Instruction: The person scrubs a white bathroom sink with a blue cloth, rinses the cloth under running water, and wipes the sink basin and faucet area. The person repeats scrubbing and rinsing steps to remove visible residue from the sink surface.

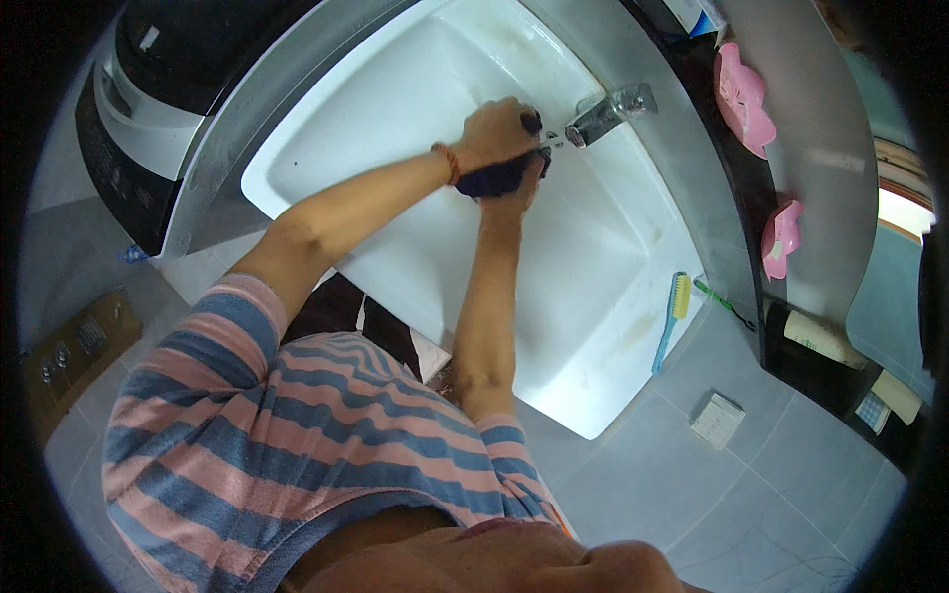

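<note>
Head view: a dark cloth (pixel 490 181) was held between both hands over the white basin (pixel 573 356), near the faucet (pixel 608 114).
Left hand (pixel 494 136): the grip was closed over the upper part of the cloth, and a dark bit was left showing past the knuckles; how hard it was pressed could not be told.
Right hand (pixel 519 192): the cloth was held from the near side in a narrow grip, with the fingers partly hidden.
Water (pixel 554 140): a small clear splash was seen between spout and hands, so the step in hand was judged to be wetting or rinsing.
Folds: for good work, the cloth was best turned under the stream and rubbed against itself, rather than clutched in one lump.
Height: the cloth was best held low in the basin, so that spray would be caught by its walls.
Wristband (pixel 446 164): it was worn close to the wet cloth and was likely to be splashed.
Brush (pixel 675 316): it was laid at the basin's right edge, well apart from the hands.
</note>
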The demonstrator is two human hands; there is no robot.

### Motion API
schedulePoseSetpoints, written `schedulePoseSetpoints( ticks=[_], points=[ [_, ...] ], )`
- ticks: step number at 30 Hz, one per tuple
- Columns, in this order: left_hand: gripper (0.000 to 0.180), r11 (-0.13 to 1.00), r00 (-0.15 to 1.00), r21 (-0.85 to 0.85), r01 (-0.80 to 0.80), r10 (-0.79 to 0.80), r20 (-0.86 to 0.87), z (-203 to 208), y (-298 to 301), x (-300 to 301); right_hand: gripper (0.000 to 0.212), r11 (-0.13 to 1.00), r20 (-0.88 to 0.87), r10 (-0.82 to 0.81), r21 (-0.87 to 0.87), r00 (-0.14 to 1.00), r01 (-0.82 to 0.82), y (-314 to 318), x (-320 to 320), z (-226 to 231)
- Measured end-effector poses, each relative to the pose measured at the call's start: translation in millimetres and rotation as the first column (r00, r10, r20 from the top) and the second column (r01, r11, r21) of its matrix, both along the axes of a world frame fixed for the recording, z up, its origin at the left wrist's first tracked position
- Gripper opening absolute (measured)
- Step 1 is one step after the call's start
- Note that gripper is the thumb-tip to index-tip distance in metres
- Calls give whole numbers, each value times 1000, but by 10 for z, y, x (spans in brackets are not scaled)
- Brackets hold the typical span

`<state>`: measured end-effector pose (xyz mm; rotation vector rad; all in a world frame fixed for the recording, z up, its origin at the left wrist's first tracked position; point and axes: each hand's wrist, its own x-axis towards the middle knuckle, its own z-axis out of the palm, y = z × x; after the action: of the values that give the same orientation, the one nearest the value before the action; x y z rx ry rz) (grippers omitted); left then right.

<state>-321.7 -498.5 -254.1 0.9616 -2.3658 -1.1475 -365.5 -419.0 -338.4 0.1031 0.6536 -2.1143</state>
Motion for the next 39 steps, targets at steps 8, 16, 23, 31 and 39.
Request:
schedulePoseSetpoints(
  ticks=[8, 16, 23, 31, 39],
  points=[
    [25, 987, 989, -103, -120, 109, -103, -141, 110, 43, 40, 997, -28, -60, 53, 998, 61, -33, 55, -70],
    [26, 992, 976, -36, 122, -127, -179, 12, 684, 160, 49, 742, -73, 462, -515, 884, -430, 272, -446, -111],
    [32, 959, 986, 249, 136, -156, 60, -383, -578, 454, 40, 918, -234, 109, 398, 966, -7, 18, 407, 657],
    [102, 721, 893, 529, 447, -389, -225, 513, -657, 1316, 55, 918, -412, 370, 297, 833, -262, 149, 757, 1347],
    [42, 610, 613, 229, 759, -787, 67, 726, -943, 982, 43, 882, -524, 201, 464, 827, 79, 966, 396, 1287]
  ],
)
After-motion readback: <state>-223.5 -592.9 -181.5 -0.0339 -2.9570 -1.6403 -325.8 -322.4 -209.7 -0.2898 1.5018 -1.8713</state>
